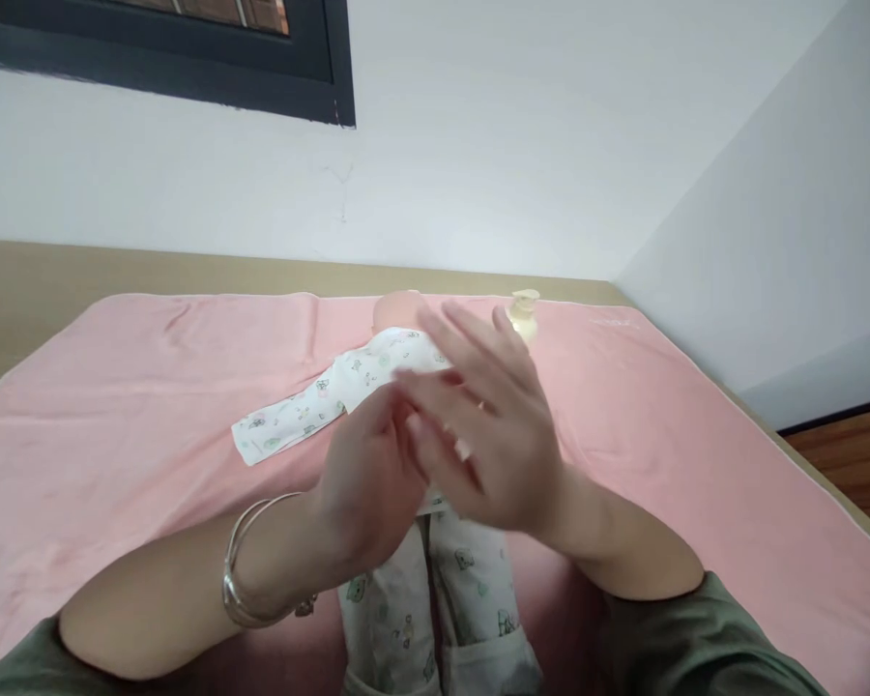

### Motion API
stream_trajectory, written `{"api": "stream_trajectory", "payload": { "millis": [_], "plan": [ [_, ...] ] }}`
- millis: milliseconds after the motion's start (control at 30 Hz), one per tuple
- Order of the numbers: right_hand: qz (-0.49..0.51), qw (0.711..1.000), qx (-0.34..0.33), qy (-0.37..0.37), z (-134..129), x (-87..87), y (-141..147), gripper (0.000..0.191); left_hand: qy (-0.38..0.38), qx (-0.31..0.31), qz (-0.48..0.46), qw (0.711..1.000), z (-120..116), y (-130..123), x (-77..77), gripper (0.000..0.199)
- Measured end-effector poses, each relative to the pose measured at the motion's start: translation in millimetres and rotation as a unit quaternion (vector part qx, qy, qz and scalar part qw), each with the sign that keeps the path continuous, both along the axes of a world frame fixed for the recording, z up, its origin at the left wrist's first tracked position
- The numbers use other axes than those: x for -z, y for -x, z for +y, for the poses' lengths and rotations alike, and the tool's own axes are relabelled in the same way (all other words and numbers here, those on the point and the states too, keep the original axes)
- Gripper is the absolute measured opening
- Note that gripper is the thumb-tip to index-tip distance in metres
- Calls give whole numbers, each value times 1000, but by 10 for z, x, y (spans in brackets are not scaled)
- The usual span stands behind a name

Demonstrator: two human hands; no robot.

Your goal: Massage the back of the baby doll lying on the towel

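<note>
My right hand (497,425), blurred by motion, has its fingers spread and holds nothing. It crosses in front of my left hand (369,474), and the two appear to touch. The left hand is cupped inward, its fingers mostly hidden behind the right. Beneath both hands, a small baby-like figure lies on a pink mat (696,454). It wears a white printed top (377,362) and matching trousers (471,580). Its rounded head (395,309) shows only in part, and I cannot tell whether it is a doll.
A pale pump bottle (524,314) stands at the mat's far side, partly behind my right hand. The mat covers a tan surface (36,280) that meets a white wall (478,145). A dark window frame (188,72) is at upper left. Bracelets (236,561) circle my left wrist.
</note>
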State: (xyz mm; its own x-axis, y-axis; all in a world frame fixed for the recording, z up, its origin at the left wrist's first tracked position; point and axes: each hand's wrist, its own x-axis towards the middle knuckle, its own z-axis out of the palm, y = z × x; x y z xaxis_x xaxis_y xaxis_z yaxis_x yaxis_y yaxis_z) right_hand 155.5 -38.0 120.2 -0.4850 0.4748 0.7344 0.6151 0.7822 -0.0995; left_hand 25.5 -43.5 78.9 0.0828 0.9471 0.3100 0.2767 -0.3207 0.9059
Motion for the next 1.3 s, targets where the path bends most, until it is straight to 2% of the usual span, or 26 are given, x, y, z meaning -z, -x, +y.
{"api": "stream_trajectory", "payload": {
  "millis": [67, 133, 233, 267, 367, 467, 600, 767, 867, 933, 1000, 1100, 1167, 1233, 1300],
  "plan": [
    [19, 998, 62, 27, 166, 32, -43, 32, 4, 19, -92, 996, 139, 49, 22, 42],
    [16, 994, 85, 66, 333, 152, -27, 33, -31, -27, -169, 985, 337, 104, 118, 29],
    [-23, 991, 75, 111, 545, 451, 94, 34, -55, -204, -95, 973, 664, 195, 346, 28],
    [-38, 990, 57, 127, 602, 559, 145, 36, -55, -232, -56, 970, 757, 220, 425, 31],
    [-62, 985, 20, 162, 740, 825, 257, 42, -67, -226, 44, 971, 937, 253, 615, 34],
    [-61, 979, 8, 194, 842, 957, 272, 46, -79, -192, 79, 975, 981, 246, 710, 36],
    [-64, 968, 0, 243, 946, 993, 196, 50, -78, -175, 89, 978, 967, 255, 758, 39],
    [-85, 947, 68, 301, 1047, 927, 90, 60, -94, -168, 116, 974, 945, 295, 820, 42],
    [-89, 940, 120, 307, 963, 879, 95, 67, -96, -159, 132, 974, 934, 301, 837, 44],
    [-87, 946, 149, 273, 823, 877, 136, 64, -90, -162, 135, 973, 937, 302, 840, 45],
    [-99, 961, 135, 222, 680, 900, 185, 57, -86, -159, 136, 974, 949, 308, 840, 43],
    [-132, 973, 53, 183, 642, 939, 207, 54, -87, -144, 135, 977, 968, 319, 838, 39],
    [-146, 968, 5, 204, 788, 945, 162, 55, -89, -134, 134, 978, 971, 320, 837, 38],
    [-151, 958, -16, 242, 1010, 935, 82, 56, -92, -142, 136, 976, 964, 311, 843, 41],
    [-132, 952, 11, 275, 1196, 920, 11, 59, -90, -161, 136, 973, 953, 298, 855, 45]
  ]
}}
